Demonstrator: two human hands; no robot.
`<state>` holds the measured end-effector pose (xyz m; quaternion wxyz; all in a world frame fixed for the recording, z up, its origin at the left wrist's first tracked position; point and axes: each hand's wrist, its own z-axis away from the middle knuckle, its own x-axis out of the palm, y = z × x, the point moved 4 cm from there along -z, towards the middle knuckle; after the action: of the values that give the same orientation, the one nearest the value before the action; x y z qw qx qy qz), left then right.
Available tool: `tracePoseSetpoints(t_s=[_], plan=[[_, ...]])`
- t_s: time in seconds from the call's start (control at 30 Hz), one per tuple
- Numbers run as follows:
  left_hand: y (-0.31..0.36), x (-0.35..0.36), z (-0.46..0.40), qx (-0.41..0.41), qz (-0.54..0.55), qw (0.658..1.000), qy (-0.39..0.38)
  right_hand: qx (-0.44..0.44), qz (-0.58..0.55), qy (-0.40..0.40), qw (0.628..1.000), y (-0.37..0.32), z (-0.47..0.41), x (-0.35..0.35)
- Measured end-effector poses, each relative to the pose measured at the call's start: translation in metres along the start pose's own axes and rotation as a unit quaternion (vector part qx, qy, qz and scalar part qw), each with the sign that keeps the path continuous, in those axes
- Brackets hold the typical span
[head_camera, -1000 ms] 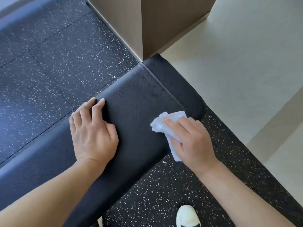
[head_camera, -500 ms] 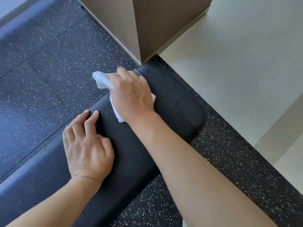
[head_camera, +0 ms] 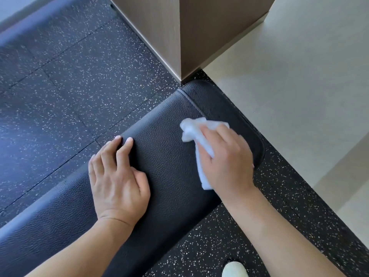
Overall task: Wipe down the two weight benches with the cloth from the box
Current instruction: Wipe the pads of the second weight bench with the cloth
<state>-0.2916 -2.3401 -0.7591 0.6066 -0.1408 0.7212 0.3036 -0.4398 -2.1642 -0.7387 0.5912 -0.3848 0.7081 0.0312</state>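
Observation:
A black padded weight bench [head_camera: 169, 162] runs diagonally from the lower left to its rounded end near the middle right. My right hand [head_camera: 225, 156] holds a crumpled white cloth [head_camera: 196, 129] against the pad close to the bench's end, fingers curled over it. My left hand [head_camera: 117, 176] lies flat on the pad's left edge, fingers straight and together. Only this one bench is in view, and no box shows.
A brown wooden column [head_camera: 179, 33] stands just beyond the bench's end. Black speckled rubber flooring [head_camera: 69, 86] surrounds the bench, and pale smooth floor [head_camera: 299, 76] lies to the right. The tip of a white shoe [head_camera: 234, 269] shows at the bottom edge.
My right hand swept the cloth from the pad's right side to its far left edge, then back to the right near the end. My left hand has stayed on the pad.

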Motion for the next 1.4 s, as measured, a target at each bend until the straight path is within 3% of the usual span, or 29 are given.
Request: tracePoseSetpoints(t_s=[0.1,0.27,0.5,0.63,0.83,1.03,1.23,1.4], plan=[[0.0,0.0,0.0,-0.005,0.0,1.0,-0.001,0.051,-0.026,-0.007,0.998,-0.029,-0.059,0.028],[0.0,0.0,0.0,-0.005,-0.002,1.0,-0.003,0.066,0.039,-0.075,0.994,-0.055,-0.101,0.059],[-0.001,0.001,0.0,0.003,0.002,1.0,0.011,-0.048,-0.022,-0.081,0.995,-0.027,0.016,0.002],[-0.001,0.001,0.0,0.006,0.001,1.0,0.013,-0.046,-0.022,-0.104,0.993,-0.01,0.054,-0.015],[-0.001,0.001,0.001,0.002,0.002,1.0,0.008,0.029,0.0,-0.079,0.996,-0.043,-0.027,0.021],[-0.001,0.001,0.0,0.003,0.0,1.0,0.001,0.01,0.04,-0.066,0.997,-0.077,-0.092,0.065],[-0.001,0.0,0.001,-0.001,0.005,1.0,-0.002,-0.071,-0.034,-0.084,0.993,-0.063,-0.025,0.031],[0.0,-0.001,0.001,0.0,0.009,1.0,0.007,-0.106,-0.026,-0.066,0.992,-0.002,0.053,-0.015]])
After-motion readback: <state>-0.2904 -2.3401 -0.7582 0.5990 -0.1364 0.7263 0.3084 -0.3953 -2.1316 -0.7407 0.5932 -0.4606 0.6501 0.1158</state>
